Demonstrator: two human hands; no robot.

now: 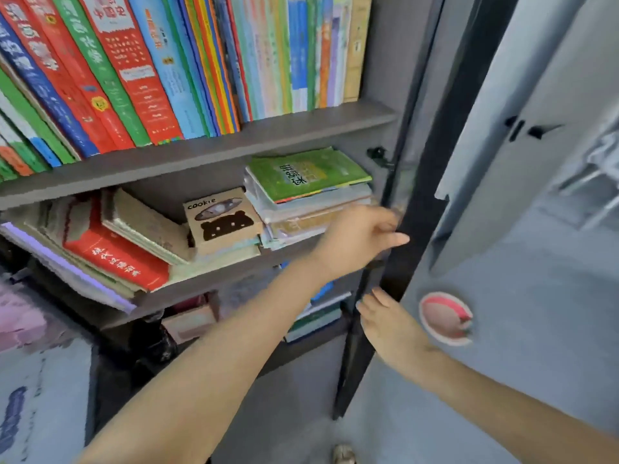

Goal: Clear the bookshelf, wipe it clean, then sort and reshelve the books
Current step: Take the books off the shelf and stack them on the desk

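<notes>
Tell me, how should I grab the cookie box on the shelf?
Probably from the front: pinch the cookie box by its near edge, thumb on top. It lies tilted on books, with a leaning book on its left and a book stack close on its right, so its sides look crowded.

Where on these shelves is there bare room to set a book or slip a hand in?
Bare: the upper shelf's front strip before the upright books, and the gap above the cookie box, left of the green-topped stack. Crowded: the upright row and the middle shelf's piles.
</notes>
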